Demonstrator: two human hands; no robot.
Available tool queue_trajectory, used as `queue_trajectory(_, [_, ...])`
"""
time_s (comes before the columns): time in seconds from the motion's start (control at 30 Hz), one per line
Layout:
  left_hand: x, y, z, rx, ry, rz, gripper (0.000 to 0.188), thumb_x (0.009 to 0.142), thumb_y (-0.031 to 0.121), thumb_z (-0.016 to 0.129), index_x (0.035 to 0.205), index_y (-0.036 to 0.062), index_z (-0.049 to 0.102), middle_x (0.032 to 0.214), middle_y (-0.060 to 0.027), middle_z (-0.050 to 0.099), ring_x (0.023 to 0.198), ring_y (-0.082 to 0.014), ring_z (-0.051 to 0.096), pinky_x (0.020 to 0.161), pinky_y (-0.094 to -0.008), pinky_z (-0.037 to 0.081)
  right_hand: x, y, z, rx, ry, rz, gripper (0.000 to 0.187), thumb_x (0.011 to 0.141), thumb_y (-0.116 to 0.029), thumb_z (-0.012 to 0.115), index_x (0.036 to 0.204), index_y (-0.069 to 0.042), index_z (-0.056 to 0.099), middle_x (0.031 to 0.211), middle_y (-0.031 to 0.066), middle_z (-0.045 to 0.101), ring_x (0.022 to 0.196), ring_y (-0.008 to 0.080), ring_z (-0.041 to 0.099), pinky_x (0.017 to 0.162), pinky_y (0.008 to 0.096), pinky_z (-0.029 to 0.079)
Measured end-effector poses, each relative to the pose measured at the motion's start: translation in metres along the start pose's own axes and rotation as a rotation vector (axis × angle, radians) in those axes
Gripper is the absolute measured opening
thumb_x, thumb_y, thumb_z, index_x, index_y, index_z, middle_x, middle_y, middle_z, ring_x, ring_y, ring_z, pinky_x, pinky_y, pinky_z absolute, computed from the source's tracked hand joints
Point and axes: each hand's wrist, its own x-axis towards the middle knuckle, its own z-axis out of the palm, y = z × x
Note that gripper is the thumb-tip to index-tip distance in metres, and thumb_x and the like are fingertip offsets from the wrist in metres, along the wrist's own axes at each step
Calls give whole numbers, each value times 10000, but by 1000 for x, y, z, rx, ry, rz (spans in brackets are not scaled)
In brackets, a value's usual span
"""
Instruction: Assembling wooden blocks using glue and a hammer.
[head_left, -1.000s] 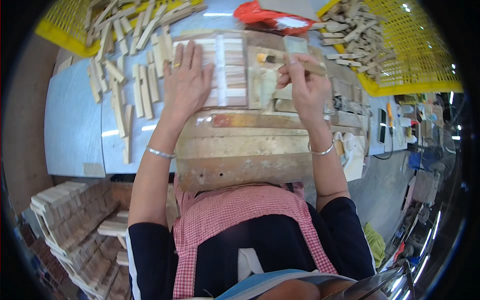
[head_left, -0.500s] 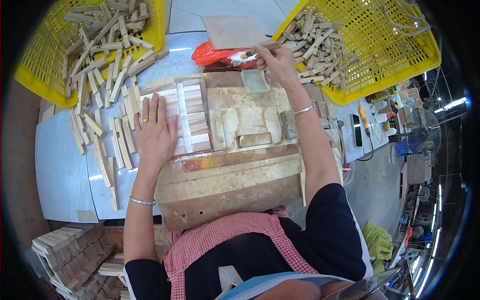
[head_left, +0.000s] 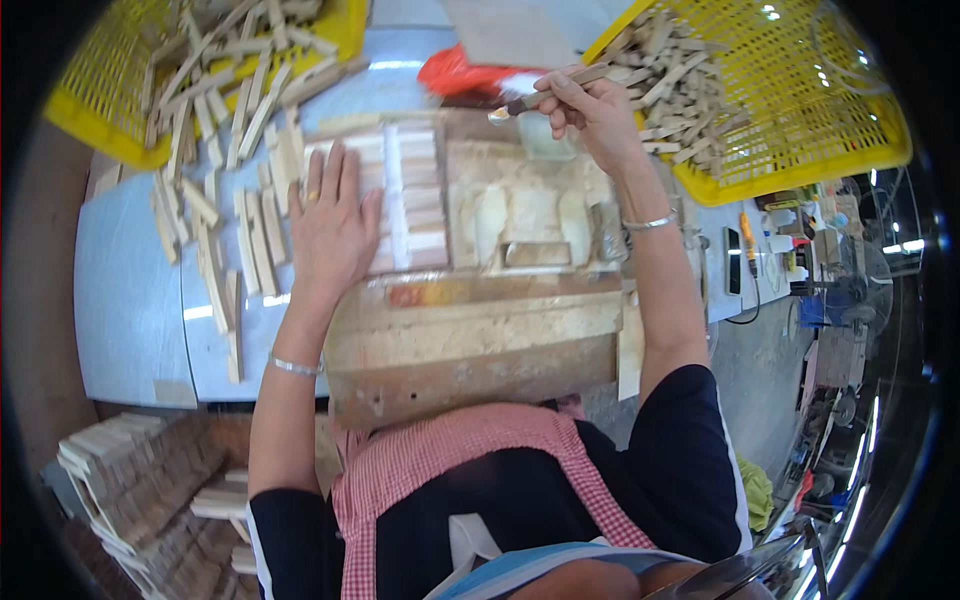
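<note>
My left hand (head_left: 335, 215) lies flat, fingers stretched out, over the left part of a row of wooden blocks (head_left: 424, 201) packed side by side in a shallow board frame. Down the blocks runs a wet-looking white strip (head_left: 396, 205). In my right hand (head_left: 592, 115) is a brush (head_left: 528, 101), gripped by its wooden handle, with whitish stuff on the tip. It is held above the far side of the work board. Beneath the brush and hand stands a small translucent square dish (head_left: 550, 143), partly hidden. Silver bangles circle both wrists.
Yellow crates of wooden pieces stand far left (head_left: 100, 100) and far right (head_left: 800, 160). Loose wooden sticks (head_left: 262, 240) lie left of the blocks. A red plastic bag (head_left: 452, 75) and flat board (head_left: 508, 30) sit at the back. A phone (head_left: 733, 260) lies at right.
My right hand has turned the brush and brought it away from the red bag, toward me, over the dish. The whole view has shifted a little. My left hand stays on the blocks.
</note>
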Motion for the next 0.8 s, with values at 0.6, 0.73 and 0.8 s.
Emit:
queue_trajectory(0.6, [-1,0,3,41,34,-16,535,975,397,385,1392,62,398,1471,-84,366,1381,-279,304,1090,-530,261,-130,29,143,-686,-274,-589,130,798,-77,684,907,-64,614,740,69,547,613,229,563,523,320,457])
queue_trajectory(0.73, [-1,0,3,25,34,-18,536,976,394,380,1392,57,395,1471,-90,362,1378,-282,308,1087,-536,264,-126,26,143,-696,-223,-601,137,808,-85,683,933,-73,630,741,69,548,616,229,565,526,319,458])
queue_trajectory(0.8, [0,2,3,21,37,-11,536,976,391,380,1392,54,394,1471,-93,361,1377,-283,309,1087,-536,264,-130,29,144,-757,-317,-592,135,811,-49,684,937,-13,651,775,99,613,637,236,602,553,305,477])
